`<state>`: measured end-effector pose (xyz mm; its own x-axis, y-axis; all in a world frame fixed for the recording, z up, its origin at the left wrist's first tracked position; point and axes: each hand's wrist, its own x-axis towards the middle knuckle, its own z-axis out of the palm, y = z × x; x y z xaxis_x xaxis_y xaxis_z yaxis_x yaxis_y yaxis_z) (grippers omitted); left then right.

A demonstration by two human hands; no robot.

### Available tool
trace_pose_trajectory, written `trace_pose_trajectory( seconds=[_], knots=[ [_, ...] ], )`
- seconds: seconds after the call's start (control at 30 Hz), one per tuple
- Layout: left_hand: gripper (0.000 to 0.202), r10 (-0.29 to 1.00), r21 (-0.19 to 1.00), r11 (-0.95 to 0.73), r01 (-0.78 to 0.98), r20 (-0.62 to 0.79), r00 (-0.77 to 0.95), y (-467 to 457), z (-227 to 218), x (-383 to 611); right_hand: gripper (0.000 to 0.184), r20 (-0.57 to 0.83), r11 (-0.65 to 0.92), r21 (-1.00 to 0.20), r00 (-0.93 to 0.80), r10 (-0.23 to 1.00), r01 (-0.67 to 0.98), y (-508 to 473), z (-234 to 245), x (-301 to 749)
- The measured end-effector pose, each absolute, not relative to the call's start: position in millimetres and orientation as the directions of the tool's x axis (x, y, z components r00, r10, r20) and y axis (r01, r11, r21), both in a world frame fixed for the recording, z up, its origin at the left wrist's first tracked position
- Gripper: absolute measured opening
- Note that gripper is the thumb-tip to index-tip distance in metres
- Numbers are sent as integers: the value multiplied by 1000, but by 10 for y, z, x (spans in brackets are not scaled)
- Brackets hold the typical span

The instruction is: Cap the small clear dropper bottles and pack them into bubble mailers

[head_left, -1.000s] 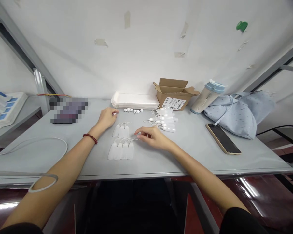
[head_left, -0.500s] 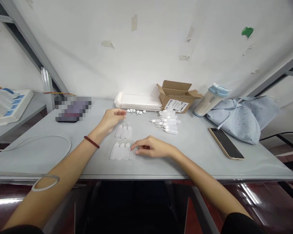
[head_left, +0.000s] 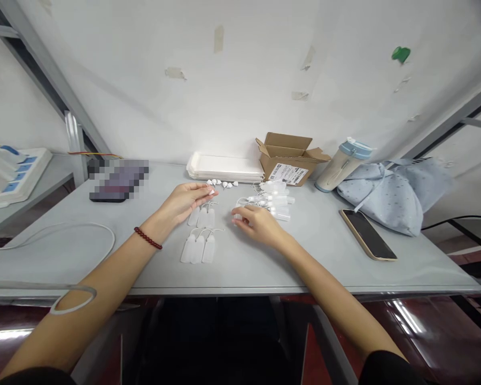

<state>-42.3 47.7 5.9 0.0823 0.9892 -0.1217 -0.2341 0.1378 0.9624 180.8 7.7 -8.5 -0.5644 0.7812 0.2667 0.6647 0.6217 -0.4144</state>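
My left hand [head_left: 183, 201] hovers over the grey table [head_left: 304, 251], its fingertips pinched on a small white cap [head_left: 210, 190]. My right hand [head_left: 257, 223] is curled just right of it, with a small translucent bottle [head_left: 236, 215] showing at its fingertips. Between and below the hands lie two rows of the same small bottles with white strings, a far row [head_left: 202, 217] and a near row [head_left: 198, 249] of three. A heap of more bottles [head_left: 273, 199] lies beyond my right hand. Loose white caps [head_left: 225, 184] lie behind my left hand's fingertips.
At the back stand a stack of white trays [head_left: 224, 167], an open cardboard box [head_left: 289, 159] and a tumbler [head_left: 340, 166]. A blue bag [head_left: 388, 195] and a phone [head_left: 367, 234] lie right. A white cable [head_left: 64, 230] and a blurred dark item [head_left: 118, 181] are left.
My right hand took one bottle from the near row, leaving three, and rose toward the far right. My left hand lifted and moved right with the cap pinched.
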Motion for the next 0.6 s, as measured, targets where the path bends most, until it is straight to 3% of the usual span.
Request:
trace_pose_trajectory(
  seconds=[0.1, 0.4, 0.6],
  knots=[
    [16, 979, 967, 152, -206, -120, 163, 402, 60, -361, 21, 317, 580, -338, -490, 812, 741, 151, -147, 1856],
    [22, 967, 973, 156, -169, -116, 228, 308, -3, -198, 22, 414, 708, -407, -574, 707, 578, 142, -197, 1818],
    [33, 957, 985, 83, -154, -36, 287, 286, 20, -152, 26, 424, 723, -414, -586, 691, 553, 126, -204, 1811]
  ],
)
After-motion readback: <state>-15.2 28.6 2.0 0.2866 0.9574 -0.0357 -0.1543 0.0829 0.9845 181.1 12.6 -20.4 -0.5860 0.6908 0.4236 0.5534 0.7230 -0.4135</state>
